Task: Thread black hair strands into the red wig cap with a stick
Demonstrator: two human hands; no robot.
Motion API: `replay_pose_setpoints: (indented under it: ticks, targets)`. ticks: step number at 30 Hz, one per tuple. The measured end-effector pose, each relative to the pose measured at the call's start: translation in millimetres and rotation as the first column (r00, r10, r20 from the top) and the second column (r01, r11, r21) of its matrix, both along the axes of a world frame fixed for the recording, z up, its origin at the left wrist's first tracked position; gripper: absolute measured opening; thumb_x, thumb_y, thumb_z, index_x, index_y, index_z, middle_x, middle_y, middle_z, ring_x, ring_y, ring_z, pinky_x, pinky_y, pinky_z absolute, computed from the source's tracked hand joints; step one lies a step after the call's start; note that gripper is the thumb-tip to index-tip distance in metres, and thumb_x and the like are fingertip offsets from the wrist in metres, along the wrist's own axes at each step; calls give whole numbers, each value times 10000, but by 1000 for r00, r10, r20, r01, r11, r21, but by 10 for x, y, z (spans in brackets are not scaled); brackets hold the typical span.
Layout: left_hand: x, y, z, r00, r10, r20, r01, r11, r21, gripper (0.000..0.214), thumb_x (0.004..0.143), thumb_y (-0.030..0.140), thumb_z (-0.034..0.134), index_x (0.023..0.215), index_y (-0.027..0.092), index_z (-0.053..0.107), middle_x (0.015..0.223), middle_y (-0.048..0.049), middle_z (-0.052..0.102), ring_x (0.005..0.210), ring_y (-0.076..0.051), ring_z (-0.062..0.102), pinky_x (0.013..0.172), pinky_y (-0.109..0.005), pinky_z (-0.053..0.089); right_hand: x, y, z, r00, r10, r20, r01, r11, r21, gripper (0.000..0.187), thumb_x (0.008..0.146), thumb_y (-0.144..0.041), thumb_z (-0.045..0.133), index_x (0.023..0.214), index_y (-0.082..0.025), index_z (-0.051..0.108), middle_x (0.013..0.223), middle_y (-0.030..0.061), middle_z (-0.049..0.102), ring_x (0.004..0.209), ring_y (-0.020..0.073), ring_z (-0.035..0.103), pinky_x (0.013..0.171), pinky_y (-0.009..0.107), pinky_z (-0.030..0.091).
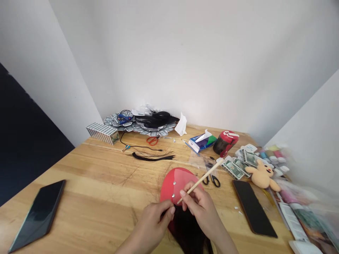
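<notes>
A red rounded form (178, 180) with small metal pins lies on the wooden table (100, 176) near the front edge, with dark hair (189, 229) spread over its near part. My right hand (202, 208) pinches a thin wooden stick (203, 178) that slants up to the right, its lower tip touching the red form. My left hand (156, 220) is closed in a pinch on the dark hair at the form's near edge.
A dark phone (39, 211) lies at the left, another phone (254, 208) at the right. Black scissors (213, 179), banknotes (238, 165), a plush toy (262, 174), a red can (225, 142), a tissue pack (202, 141), red scissors (152, 140) and a hair strand (152, 157) lie farther back.
</notes>
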State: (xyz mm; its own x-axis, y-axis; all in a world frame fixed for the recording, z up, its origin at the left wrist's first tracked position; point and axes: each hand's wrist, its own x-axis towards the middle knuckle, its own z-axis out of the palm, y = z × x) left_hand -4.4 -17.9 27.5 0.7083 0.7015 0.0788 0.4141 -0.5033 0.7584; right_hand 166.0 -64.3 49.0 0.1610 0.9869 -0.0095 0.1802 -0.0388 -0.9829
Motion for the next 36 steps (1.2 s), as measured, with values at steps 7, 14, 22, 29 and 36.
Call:
replay_pose_setpoints:
  ticks: [7,14,22,29,36]
  targets:
    - [24,49,99,997,16,-78,-16,1000,-4,332,964,235,384,809,198,676,640,8,664,566,-160,617,536,-219,386,-6,-1,41,1000,-10,-28,10,1000,-2,369,932,-504,542,711,-214,491,598,-44,510,524,113,450,515,238,351]
    - [52,42,151,984,27,-178,-12,996,90,304,937,169,398,858,214,688,651,-6,702,565,-189,669,532,-239,359,-7,-5,45,998,-19,-58,18,999,-29,335,926,-494,549,754,-211,506,584,-47,523,497,106,436,477,229,321]
    - [48,-21,174,971,36,-238,29,964,263,257,922,117,414,803,214,619,653,-20,711,553,-220,698,501,-262,316,-2,12,33,996,-40,-80,36,998,-57,364,906,-537,562,770,-200,534,566,-39,556,451,94,420,444,219,309]
    - [-53,-97,74,982,9,-187,68,912,405,264,919,64,362,775,224,514,609,11,641,481,-177,641,450,-244,348,-14,15,17,994,-71,-85,64,995,-80,387,892,-564,576,785,-194,541,551,-32,575,421,84,407,423,211,300]
    - [-143,-157,-128,993,-38,-109,96,800,592,317,778,-26,359,901,208,533,824,-60,683,502,-176,640,410,-233,446,-20,21,16,991,-104,-89,96,991,-93,420,873,-604,580,772,-200,527,553,-30,577,404,77,397,401,202,293]
